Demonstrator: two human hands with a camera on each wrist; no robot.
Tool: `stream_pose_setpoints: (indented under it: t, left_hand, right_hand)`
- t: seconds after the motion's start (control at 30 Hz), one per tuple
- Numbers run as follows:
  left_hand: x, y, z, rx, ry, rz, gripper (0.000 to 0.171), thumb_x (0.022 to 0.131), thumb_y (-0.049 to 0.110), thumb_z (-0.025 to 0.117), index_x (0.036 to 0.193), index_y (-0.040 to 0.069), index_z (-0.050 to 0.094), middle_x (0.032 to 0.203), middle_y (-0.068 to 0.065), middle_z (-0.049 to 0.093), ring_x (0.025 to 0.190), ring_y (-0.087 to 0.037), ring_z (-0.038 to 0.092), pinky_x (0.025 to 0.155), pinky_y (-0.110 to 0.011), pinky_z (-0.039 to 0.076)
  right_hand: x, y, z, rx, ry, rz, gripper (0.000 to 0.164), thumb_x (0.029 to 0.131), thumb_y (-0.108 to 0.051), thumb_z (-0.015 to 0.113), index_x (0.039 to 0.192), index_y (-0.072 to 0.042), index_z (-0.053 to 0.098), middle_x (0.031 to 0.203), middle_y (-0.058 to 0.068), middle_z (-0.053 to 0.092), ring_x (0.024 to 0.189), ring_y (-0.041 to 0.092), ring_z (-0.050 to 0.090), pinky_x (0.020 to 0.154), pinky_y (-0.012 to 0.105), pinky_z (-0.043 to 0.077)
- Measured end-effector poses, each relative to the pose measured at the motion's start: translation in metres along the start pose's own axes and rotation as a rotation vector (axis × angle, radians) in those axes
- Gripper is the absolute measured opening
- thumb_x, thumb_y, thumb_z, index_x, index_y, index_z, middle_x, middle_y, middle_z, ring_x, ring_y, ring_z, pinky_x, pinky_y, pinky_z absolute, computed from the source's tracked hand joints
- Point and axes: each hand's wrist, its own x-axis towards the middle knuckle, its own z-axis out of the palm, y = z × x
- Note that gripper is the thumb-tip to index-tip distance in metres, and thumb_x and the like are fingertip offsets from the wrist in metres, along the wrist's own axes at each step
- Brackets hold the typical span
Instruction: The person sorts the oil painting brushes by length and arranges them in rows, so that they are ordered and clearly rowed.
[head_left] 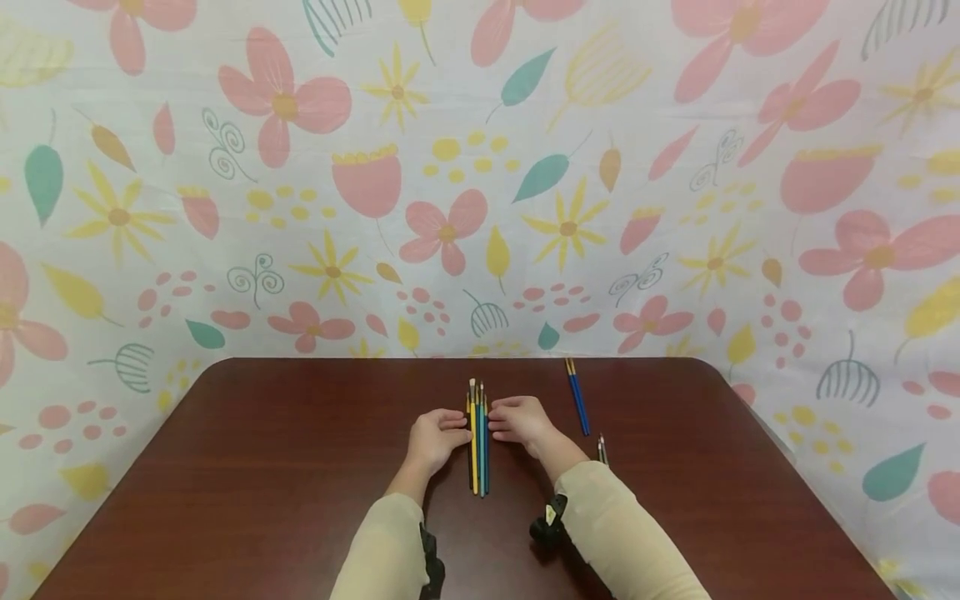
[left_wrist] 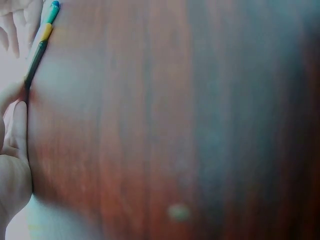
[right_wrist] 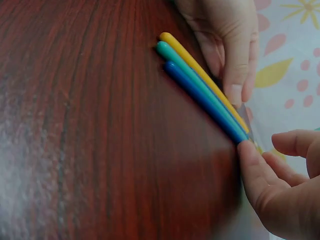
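Several paintbrushes lie side by side on the table, bristles pointing away: a yellow brush (head_left: 473, 458), a teal brush (head_left: 482, 467), a dark blue brush (right_wrist: 200, 100) and a black brush (left_wrist: 35, 65) at the left edge. My left hand (head_left: 435, 440) rests against the left side of this row, its thumb and fingertips by the handles. On the other side, my right hand (head_left: 522, 421) has relaxed fingers, with a fingertip touching the dark blue handle in the right wrist view. Neither hand is curled round a brush.
Two blue brushes (head_left: 577, 400) lie apart at the back right of the brown table (head_left: 300, 467). More brush tips (head_left: 602, 450) show beyond the right sleeve (head_left: 622, 517), which hides the rest of them. A flowered cloth (head_left: 480, 167) hangs behind the table.
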Motion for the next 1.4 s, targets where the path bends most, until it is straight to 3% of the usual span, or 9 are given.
stream_pose_setpoints:
  t: [0.27, 0.73, 1.1, 1.4]
  left_hand:
    - [0.003, 0.004, -0.003, 0.001, 0.013, 0.005, 0.034, 0.083, 0.012, 0.073, 0.114, 0.001, 0.064, 0.110, -0.013, 0.070, 0.100, -0.024, 0.068, 0.084, -0.036, 0.056]
    - [0.004, 0.007, -0.003, 0.002, 0.001, 0.029, 0.035, 0.083, 0.010, 0.073, 0.114, -0.002, 0.063, 0.111, -0.016, 0.069, 0.098, -0.026, 0.069, 0.082, -0.036, 0.057]
    - [0.004, 0.004, -0.003, 0.002, 0.009, 0.030, 0.034, 0.081, 0.008, 0.074, 0.113, -0.001, 0.065, 0.110, -0.015, 0.069, 0.098, -0.025, 0.069, 0.080, -0.034, 0.057]
    - [0.001, 0.001, -0.001, 0.015, 0.004, 0.014, 0.034, 0.081, 0.010, 0.074, 0.113, 0.001, 0.065, 0.109, -0.013, 0.070, 0.099, -0.024, 0.068, 0.081, -0.034, 0.057]
  right_hand:
    - [0.009, 0.000, 0.007, -0.013, 0.087, -0.030, 0.032, 0.087, -0.006, 0.065, 0.117, 0.006, 0.061, 0.101, 0.020, 0.067, 0.076, 0.016, 0.068, 0.066, 0.030, 0.059]
    - [0.009, -0.007, 0.020, -0.256, 0.214, -0.085, 0.027, 0.079, -0.007, 0.074, 0.103, 0.004, 0.067, 0.081, 0.014, 0.068, 0.060, 0.014, 0.065, 0.055, 0.029, 0.057]
    - [0.011, -0.006, 0.021, -0.225, 0.217, -0.059, 0.019, 0.080, -0.007, 0.071, 0.096, 0.003, 0.069, 0.077, 0.012, 0.066, 0.064, 0.015, 0.063, 0.054, 0.027, 0.057]
    - [0.007, 0.000, 0.018, -0.156, 0.182, -0.052, 0.024, 0.081, -0.007, 0.067, 0.102, 0.005, 0.067, 0.077, 0.013, 0.067, 0.063, 0.015, 0.063, 0.055, 0.028, 0.057]
